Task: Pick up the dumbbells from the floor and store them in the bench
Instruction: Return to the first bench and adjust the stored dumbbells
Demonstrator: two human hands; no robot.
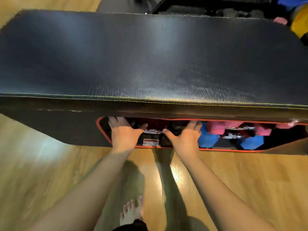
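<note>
I am reaching both hands into the red-trimmed side opening of the black padded bench (150, 55): left hand (124, 135) and right hand (184, 138) spread open, gripping nothing I can make out. Blue dumbbells (207, 139) and pink dumbbells (221, 127) are already sitting inside at three o'clock; no dumbbells are showing on the wooden floor (233, 180), so I judge storing nearly done.

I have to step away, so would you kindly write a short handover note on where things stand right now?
Left hand: open, reaching into the left end of the bench opening, fingers spread; it grips nothing that shows.
Right hand: open, at the middle of the opening, also gripping nothing that shows.
Stored: blue dumbbells and pink dumbbells lie inside the red-trimmed compartment, right of the hands. A dark item with a metal handle sits between the hands, too blurred to identify.
Done: several dumbbells are in.
Left: no dumbbell shows on the wooden floor nearby; check outside this view before finishing.
</note>
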